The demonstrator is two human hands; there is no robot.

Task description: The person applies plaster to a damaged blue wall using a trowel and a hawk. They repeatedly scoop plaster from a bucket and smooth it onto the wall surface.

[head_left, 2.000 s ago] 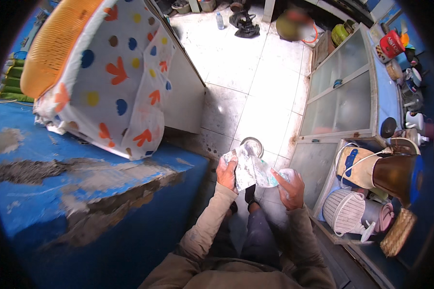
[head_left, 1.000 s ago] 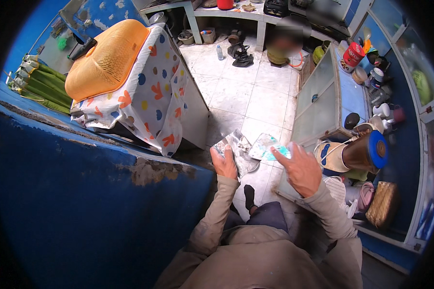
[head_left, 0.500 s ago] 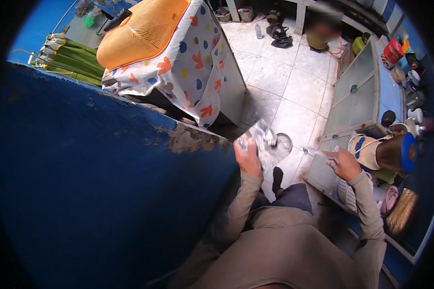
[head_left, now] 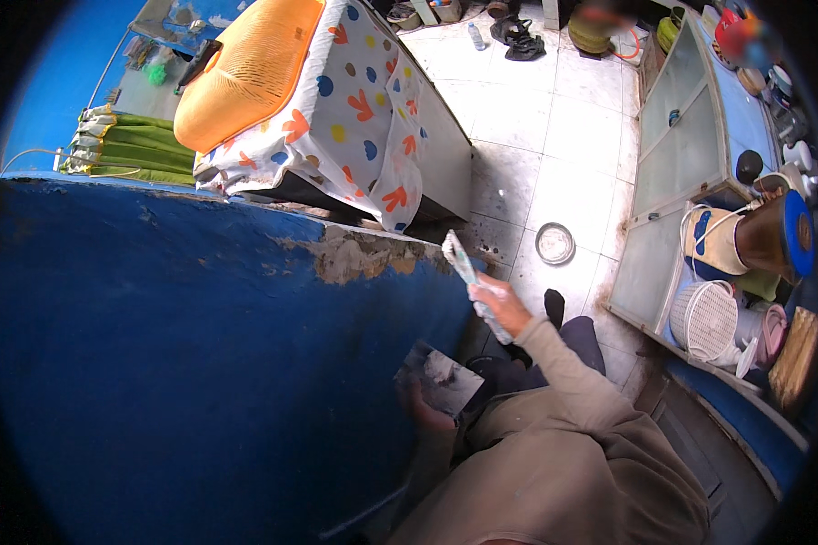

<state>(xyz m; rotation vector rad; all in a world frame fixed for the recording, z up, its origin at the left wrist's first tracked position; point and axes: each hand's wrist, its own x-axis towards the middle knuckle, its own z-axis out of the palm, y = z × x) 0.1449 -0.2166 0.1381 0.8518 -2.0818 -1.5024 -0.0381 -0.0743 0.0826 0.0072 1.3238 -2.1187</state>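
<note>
My right hand grips a putty knife smeared with white paste, its tip up by the corner of the blue wall. Along the top of that wall runs a bare, crumbling patch where the paint is gone; the knife's tip is close to its right end, and I cannot tell whether they touch. Lower down, in shadow beside the wall, my left hand holds a flat, square-cornered board with whitish paste on it.
A round metal dish lies on the white tiled floor. Behind the wall stands a cabinet under a patterned cloth, with an orange basket on top. To the right are a glass-fronted cabinet, a blender and a white basket.
My right hand has swung left with the putty knife, up to the wall's corner. My left hand has drawn back and down with the board. The view has shifted slightly.
</note>
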